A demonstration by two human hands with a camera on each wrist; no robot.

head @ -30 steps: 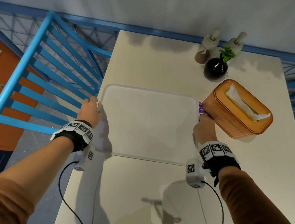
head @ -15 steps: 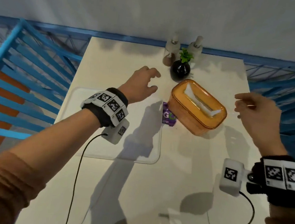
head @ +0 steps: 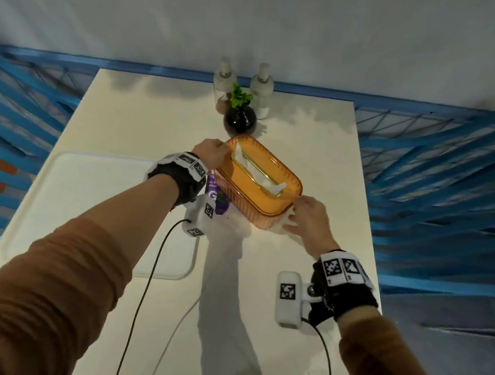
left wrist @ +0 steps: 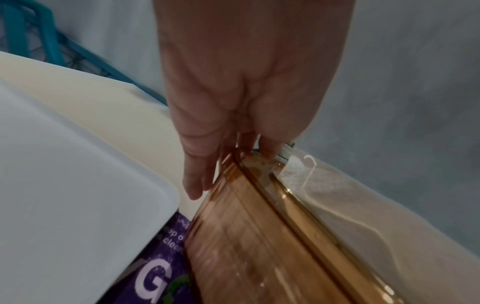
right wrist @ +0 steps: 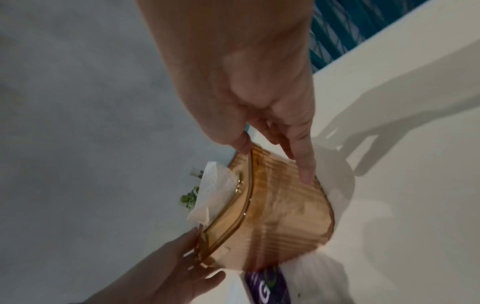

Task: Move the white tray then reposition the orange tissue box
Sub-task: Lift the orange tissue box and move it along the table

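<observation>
Head view: left hand (head: 211, 154) and right hand (head: 308, 216) grip orange tissue box (head: 258, 185); purple packet (left wrist: 158, 273) reads "G"

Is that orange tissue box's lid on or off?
On. The orange tissue box has its lid seated along the rim, with a white tissue sticking up through the slot.

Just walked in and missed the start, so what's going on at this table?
A person has both hands on the orange tissue box: the left hand at its far end, the right hand at its near end. The white tray lies untouched on the table's left side.
</observation>
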